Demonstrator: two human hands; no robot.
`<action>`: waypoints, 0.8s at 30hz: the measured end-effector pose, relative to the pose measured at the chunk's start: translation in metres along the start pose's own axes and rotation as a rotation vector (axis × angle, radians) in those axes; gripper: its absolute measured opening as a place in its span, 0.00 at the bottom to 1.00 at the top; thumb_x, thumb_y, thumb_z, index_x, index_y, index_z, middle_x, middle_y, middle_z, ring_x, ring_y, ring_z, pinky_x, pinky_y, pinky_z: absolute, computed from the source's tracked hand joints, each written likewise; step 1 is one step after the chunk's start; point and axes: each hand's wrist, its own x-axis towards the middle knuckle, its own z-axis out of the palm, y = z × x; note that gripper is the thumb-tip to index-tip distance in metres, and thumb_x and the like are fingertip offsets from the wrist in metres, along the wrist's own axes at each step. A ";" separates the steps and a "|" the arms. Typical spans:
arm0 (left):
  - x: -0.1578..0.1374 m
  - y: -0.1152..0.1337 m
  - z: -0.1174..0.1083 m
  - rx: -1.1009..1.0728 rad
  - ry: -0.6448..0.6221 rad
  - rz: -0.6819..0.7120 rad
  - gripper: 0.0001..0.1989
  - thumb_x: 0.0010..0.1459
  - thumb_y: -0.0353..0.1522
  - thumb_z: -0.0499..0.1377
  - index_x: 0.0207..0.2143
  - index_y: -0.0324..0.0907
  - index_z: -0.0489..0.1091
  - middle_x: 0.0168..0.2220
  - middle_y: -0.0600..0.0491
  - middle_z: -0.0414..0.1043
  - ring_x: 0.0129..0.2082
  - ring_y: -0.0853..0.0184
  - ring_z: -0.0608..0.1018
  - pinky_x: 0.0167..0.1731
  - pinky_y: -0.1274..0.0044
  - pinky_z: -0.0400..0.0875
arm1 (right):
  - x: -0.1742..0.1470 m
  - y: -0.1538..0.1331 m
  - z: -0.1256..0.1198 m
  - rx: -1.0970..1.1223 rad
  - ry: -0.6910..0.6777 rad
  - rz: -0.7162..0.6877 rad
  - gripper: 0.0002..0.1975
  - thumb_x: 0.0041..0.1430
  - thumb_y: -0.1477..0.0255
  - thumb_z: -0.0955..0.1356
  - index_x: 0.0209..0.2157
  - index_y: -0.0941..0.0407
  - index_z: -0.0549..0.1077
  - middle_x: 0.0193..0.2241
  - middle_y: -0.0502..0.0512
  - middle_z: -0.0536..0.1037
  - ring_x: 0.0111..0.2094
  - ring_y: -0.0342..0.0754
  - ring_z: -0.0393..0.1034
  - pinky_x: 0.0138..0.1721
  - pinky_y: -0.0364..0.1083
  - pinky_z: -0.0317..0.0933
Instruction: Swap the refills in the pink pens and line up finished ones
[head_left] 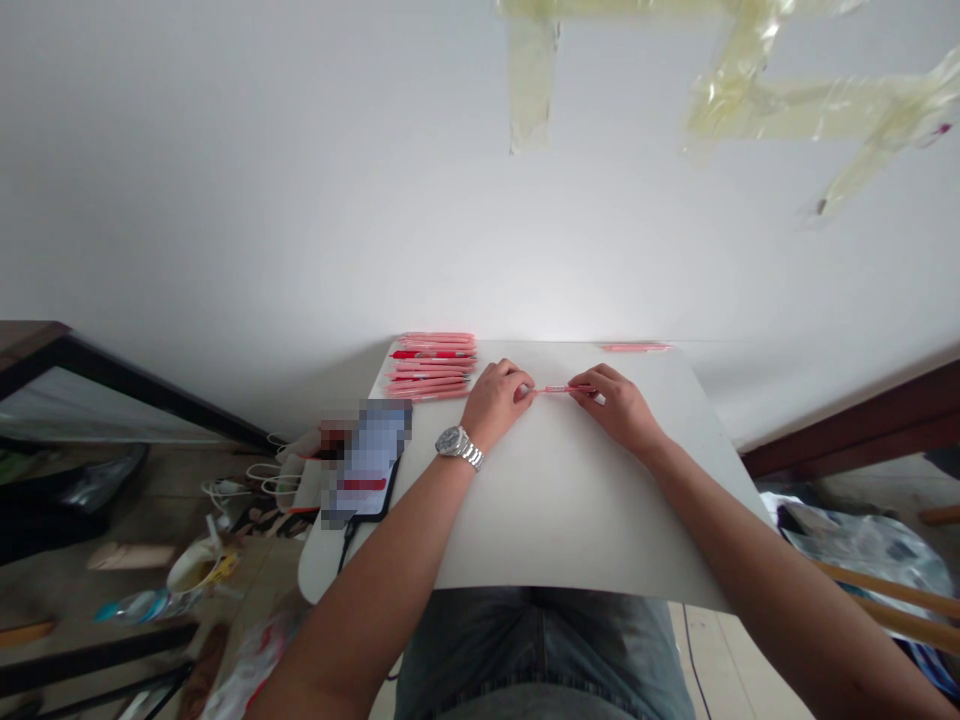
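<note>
A slim pink pen (556, 389) lies level between my two hands, just above or on the white table. My left hand (500, 392), with a metal watch on its wrist, pinches the pen's left end. The other end is pinched by my right hand (609, 398). My fingers cover both tips of the pen. To the left of my left hand lies a stack of pink pens (431, 375), a few with red or darker parts. Another pink pen or two (636, 347) rest near the wall at the back right; I cannot tell how many.
The white table (570, 510) stands against a white wall (420, 180) with yellowed tape (532, 85). A phone (367, 465) with a cable sits at the table's left edge. Clutter, including a plastic bottle (142, 606), covers the floor at left. Plastic bags (877, 545) lie at right.
</note>
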 end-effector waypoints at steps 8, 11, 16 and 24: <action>0.001 0.004 0.001 0.013 -0.001 0.014 0.05 0.65 0.32 0.61 0.37 0.46 0.78 0.41 0.50 0.72 0.43 0.60 0.74 0.47 0.66 0.71 | 0.000 -0.003 0.001 0.006 -0.006 0.000 0.08 0.68 0.65 0.67 0.42 0.52 0.79 0.40 0.56 0.78 0.37 0.49 0.77 0.40 0.48 0.71; 0.001 0.004 0.000 0.020 0.002 0.013 0.05 0.65 0.33 0.62 0.37 0.46 0.78 0.41 0.50 0.72 0.43 0.60 0.74 0.48 0.65 0.72 | 0.000 -0.001 0.002 0.008 -0.011 0.004 0.09 0.68 0.64 0.67 0.42 0.52 0.79 0.40 0.56 0.78 0.37 0.50 0.78 0.40 0.49 0.72; 0.000 0.003 0.001 0.021 -0.014 0.012 0.03 0.63 0.32 0.63 0.37 0.47 0.79 0.42 0.50 0.72 0.43 0.60 0.74 0.48 0.65 0.72 | 0.000 0.000 0.003 0.015 -0.014 0.001 0.10 0.68 0.64 0.67 0.42 0.51 0.79 0.40 0.57 0.78 0.38 0.50 0.77 0.40 0.49 0.72; 0.002 0.005 -0.001 -0.011 -0.021 0.034 0.03 0.64 0.32 0.62 0.38 0.47 0.78 0.42 0.50 0.72 0.43 0.60 0.74 0.48 0.66 0.71 | -0.001 -0.002 0.002 0.000 -0.017 -0.001 0.11 0.68 0.62 0.67 0.42 0.51 0.79 0.40 0.57 0.78 0.37 0.50 0.77 0.39 0.48 0.72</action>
